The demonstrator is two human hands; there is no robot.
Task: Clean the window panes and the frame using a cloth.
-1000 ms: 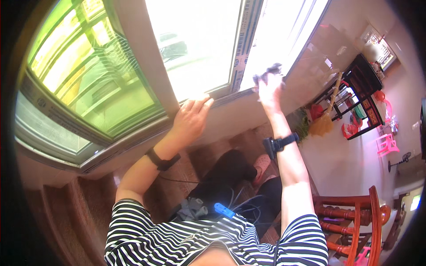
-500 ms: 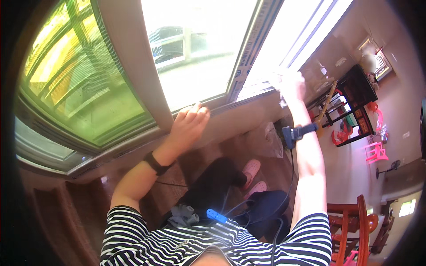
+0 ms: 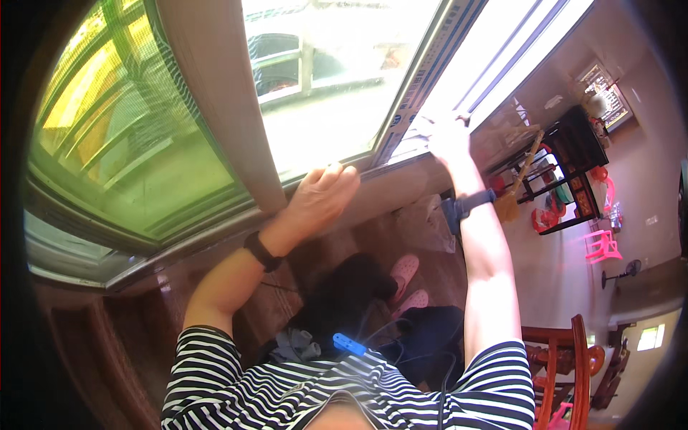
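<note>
A sliding window [image 3: 344, 50] with a pale metal frame stands in front of me. My left hand [image 3: 326, 193] rests on the window's bottom frame [image 3: 294, 185], its fingers bent together over the edge. To the right, my right hand [image 3: 450, 143] is at the lower track beside the upright frame strip [image 3: 423, 79], which has blue-printed film on it. Glare washes out the right fingers. They look closed around something pale and crumpled that I cannot make out. A dark band [image 3: 264, 251] circles my left wrist, and a dark blue strapped device [image 3: 466, 208] my right.
Green-tinted glass [image 3: 129, 143] fills the left side. Below the sill are a clear plastic bag [image 3: 433, 226] and brown flooring. On the right are a dark shelf unit [image 3: 566, 172], a pink stool [image 3: 603, 246] and a reddish wooden chair [image 3: 577, 365]. A cable hangs by my body.
My right hand has moved left along the track, closer to the upright frame strip. The view has shifted slightly; my left hand stays on the bottom frame.
</note>
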